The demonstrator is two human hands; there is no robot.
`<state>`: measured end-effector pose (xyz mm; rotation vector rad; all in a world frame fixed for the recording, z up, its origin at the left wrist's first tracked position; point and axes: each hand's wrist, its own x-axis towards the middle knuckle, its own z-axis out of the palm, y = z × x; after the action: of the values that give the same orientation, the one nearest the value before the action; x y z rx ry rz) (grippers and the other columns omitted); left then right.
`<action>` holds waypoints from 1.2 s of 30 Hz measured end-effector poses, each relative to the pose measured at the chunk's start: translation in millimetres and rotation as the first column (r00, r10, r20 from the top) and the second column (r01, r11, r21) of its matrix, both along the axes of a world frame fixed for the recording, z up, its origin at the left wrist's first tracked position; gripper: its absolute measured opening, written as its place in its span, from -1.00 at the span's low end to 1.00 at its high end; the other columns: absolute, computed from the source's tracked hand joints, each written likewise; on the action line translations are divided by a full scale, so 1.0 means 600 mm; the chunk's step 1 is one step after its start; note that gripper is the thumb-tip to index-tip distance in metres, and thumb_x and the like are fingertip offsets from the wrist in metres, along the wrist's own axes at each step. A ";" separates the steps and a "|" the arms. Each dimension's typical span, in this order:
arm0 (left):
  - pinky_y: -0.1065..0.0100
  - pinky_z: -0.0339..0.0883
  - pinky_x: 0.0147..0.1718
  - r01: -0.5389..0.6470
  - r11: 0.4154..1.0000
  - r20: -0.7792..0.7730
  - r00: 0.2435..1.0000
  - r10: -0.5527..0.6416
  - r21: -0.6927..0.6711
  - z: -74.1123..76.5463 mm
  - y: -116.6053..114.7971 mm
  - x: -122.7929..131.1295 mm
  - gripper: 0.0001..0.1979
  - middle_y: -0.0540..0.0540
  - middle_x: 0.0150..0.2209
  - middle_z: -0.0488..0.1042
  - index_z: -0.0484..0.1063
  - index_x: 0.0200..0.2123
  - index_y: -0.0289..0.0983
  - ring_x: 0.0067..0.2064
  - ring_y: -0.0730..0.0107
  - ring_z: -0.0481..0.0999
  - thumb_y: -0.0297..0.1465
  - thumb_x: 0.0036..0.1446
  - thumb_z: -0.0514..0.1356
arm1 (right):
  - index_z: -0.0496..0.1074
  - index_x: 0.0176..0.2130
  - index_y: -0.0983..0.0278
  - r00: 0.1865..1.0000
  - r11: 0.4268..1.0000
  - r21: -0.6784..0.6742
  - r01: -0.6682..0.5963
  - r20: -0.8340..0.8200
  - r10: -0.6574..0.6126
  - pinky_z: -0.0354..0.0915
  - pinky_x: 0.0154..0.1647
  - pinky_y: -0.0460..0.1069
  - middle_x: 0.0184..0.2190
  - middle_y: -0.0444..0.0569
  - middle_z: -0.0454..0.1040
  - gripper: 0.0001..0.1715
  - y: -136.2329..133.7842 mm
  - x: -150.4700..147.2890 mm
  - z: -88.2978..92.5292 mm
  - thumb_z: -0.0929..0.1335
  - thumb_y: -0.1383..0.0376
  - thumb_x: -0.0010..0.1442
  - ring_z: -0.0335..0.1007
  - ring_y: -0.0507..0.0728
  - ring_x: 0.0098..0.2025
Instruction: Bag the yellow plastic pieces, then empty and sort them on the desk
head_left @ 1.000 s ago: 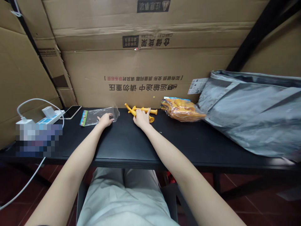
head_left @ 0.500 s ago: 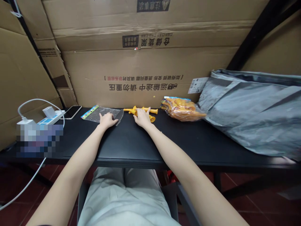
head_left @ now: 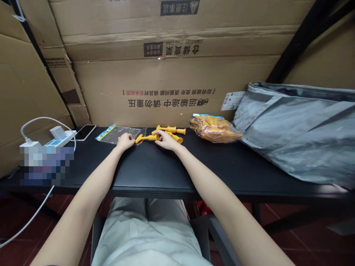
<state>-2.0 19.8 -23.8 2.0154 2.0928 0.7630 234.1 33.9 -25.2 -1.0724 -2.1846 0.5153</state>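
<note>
A clear plastic bag with a colourful header strip lies flat on the black table. My left hand is closed at the bag's open right end, pinching its edge. My right hand grips a yellow plastic horn-shaped toy by its wider end. The toy's curved, narrow end points left, at the bag's mouth and close to my left fingers. Behind and to the right of my right hand lie more yellow plastic toys, one showing a round flared end; the hand partly covers them.
A filled bag of yellow-orange plastic toys lies right of the hands. Beyond it slumps a big grey fabric bag. At left are a phone, a power strip and a white cable. A cardboard sheet stands along the back.
My right hand has drawn one yellow toy leftward and nearer, away from the others, up to the bag's mouth. My left fingers have closed at the bag's edge.
</note>
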 end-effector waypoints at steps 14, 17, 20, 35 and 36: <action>0.37 0.30 -0.16 0.248 0.952 -0.100 0.967 -0.233 0.182 -0.004 0.002 0.010 -0.90 -0.08 -0.31 0.43 0.33 -0.48 -0.24 -0.23 0.35 0.43 -0.43 0.08 0.09 | 0.42 -0.02 0.36 0.999 0.994 -0.109 -0.027 -0.026 0.024 0.29 -0.32 -0.02 -0.47 -0.15 0.38 -0.57 -0.008 -0.013 0.003 0.38 0.29 0.09 0.29 0.02 -0.44; 0.35 0.29 -0.11 0.317 0.926 -0.100 0.948 -0.303 0.205 -0.004 0.000 0.016 -0.89 -0.08 -0.27 0.43 0.35 -0.44 -0.24 -0.19 0.36 0.43 -0.46 0.11 0.06 | 0.43 -0.01 0.35 0.999 0.996 -0.084 -0.041 -0.029 0.039 0.28 -0.34 -0.03 -0.51 -0.18 0.34 -0.56 -0.012 -0.018 0.007 0.38 0.29 0.09 0.27 0.02 -0.46; 0.35 0.29 -0.07 0.374 0.901 -0.087 0.927 -0.364 0.221 -0.005 0.000 0.022 -0.87 -0.09 -0.24 0.45 0.38 -0.39 -0.24 -0.15 0.36 0.44 -0.44 0.13 0.04 | 0.44 -0.02 0.34 0.997 0.996 -0.066 -0.068 -0.028 0.066 0.28 -0.31 -0.03 -0.46 -0.14 0.39 -0.56 -0.018 -0.024 0.007 0.39 0.26 0.09 0.29 0.03 -0.43; -0.15 0.05 0.08 -0.586 0.810 0.198 0.794 0.574 0.002 0.012 0.006 -0.100 -0.52 -0.33 0.17 0.31 0.26 0.08 -0.21 0.26 -0.11 0.14 -0.34 0.05 0.09 | 0.45 -0.06 0.37 0.997 0.993 -0.110 -0.031 0.073 0.040 0.31 -0.23 -0.02 -0.31 -0.01 0.51 -0.61 -0.021 -0.033 0.001 0.40 0.33 0.08 0.40 0.07 -0.31; -0.17 0.03 0.08 -0.579 0.814 0.208 0.792 0.575 -0.047 0.010 0.007 -0.107 -0.50 -0.32 0.14 0.35 0.25 0.09 -0.18 0.23 -0.11 0.20 -0.34 0.03 0.11 | 0.45 -0.07 0.37 0.997 0.994 -0.106 -0.033 0.062 0.039 0.31 -0.23 -0.01 -0.31 -0.01 0.51 -0.62 -0.021 -0.033 0.001 0.40 0.32 0.09 0.40 0.07 -0.31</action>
<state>-66.1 24.0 -17.8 1.1998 2.5859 1.0280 214.1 21.2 -24.4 -1.1206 -2.2575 0.6262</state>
